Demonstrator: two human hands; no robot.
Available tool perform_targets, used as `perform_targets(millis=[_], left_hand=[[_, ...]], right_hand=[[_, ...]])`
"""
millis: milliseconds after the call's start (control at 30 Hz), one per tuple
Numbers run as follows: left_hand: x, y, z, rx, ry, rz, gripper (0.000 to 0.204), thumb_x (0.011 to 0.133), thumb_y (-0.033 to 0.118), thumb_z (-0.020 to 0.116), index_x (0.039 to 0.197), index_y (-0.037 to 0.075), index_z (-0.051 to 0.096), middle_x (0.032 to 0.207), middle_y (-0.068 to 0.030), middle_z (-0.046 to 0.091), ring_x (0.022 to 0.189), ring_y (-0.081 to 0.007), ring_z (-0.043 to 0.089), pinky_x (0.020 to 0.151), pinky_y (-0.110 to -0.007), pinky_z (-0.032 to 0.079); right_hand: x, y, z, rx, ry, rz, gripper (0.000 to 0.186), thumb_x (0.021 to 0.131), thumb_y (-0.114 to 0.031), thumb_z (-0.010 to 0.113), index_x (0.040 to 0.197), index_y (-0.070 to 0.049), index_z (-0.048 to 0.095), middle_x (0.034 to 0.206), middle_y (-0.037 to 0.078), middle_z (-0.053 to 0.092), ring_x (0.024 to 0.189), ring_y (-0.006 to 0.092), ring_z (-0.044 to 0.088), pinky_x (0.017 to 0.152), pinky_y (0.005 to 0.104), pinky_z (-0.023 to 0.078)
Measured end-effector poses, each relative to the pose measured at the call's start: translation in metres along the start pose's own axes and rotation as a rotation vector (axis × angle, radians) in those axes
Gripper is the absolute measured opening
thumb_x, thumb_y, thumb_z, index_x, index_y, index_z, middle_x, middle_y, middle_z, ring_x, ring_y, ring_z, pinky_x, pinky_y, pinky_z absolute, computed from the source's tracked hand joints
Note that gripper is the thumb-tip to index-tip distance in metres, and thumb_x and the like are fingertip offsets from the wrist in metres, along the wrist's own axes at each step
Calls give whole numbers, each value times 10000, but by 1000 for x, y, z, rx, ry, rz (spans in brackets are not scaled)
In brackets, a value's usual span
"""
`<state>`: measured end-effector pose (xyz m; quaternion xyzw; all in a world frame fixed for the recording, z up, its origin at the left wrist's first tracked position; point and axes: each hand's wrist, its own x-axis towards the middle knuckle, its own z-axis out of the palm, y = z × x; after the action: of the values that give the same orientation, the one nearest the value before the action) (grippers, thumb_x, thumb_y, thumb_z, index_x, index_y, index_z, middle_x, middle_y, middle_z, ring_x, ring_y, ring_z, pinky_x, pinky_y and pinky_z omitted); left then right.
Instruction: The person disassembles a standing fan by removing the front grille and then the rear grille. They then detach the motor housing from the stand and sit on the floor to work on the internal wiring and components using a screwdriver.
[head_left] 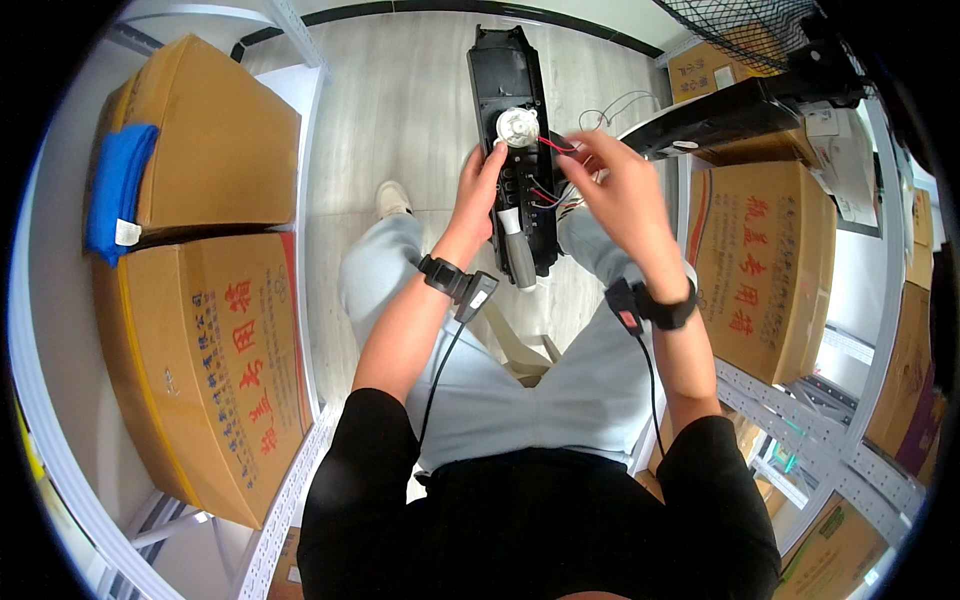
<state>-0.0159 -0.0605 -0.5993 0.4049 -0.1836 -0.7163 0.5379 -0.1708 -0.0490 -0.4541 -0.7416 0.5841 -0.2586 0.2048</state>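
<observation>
A long black plastic housing (505, 75) stretches out in front of me, above my knees. On its upper face sits a round, silvery-clear part (517, 127), with red and black wires (556, 145) running from it toward the right. My left hand (477, 196) grips the housing's left side, its thumb against the lower rim of the round part. The fingers of my right hand (622, 187) are pinched at the wires, just right of the housing. Lower on the housing lies a grey-handled tool (518, 255) with a white collar; its kind is unclear. More thin wires cross the housing beside it.
Metal shelving flanks me on both sides. Large cardboard boxes (215, 350) fill the left shelf, a blue cloth bundle (122, 190) beside them. More boxes (752, 270) stand at right. A black beam (720, 115) extends from upper right toward my right hand, under a black mesh basket (735, 30).
</observation>
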Motion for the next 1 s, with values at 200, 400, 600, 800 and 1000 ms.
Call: perform_targets(millis=[200,400,600,800,1000], left_hand=[[2,-8,-3,-37,-67,2,350,1028,265,613,1310,60,580,1150,-18,656,1011,-99,622,858,-289,531],[-3,-2,1,-38,-62,13,315,1019,228,624,1279,54,585,1138,-30,653,991,-105,629,842,-285,539],[1,-7,-4,-36,-94,20,328,988,166,651,1284,50,570,1138,-35,649,984,-112,639,835,-284,550],[2,-8,-5,-33,-118,17,351,962,117,655,1292,43,560,1138,-38,647,994,-116,641,846,-291,556],[4,-10,-7,-32,-120,7,350,960,117,649,1289,42,558,1133,-35,640,997,-116,632,846,-294,553]], right_hand=[[27,19,51,-159,6,-71,447,878,-185,752,1299,-107,624,1159,168,644,901,328,701,778,413,571],[30,30,58,-125,-1,-119,474,846,-180,765,1287,-81,622,1199,195,629,932,407,686,809,461,571],[32,26,54,-153,-8,-92,481,845,-184,766,1286,-57,622,1220,169,633,982,391,679,843,450,565],[36,31,52,-172,-30,-177,461,859,-155,742,1292,-50,621,1220,159,638,1004,383,675,860,439,562],[35,30,53,-187,-22,-185,455,858,-149,736,1284,-37,623,1205,151,646,1021,379,667,873,439,557]])
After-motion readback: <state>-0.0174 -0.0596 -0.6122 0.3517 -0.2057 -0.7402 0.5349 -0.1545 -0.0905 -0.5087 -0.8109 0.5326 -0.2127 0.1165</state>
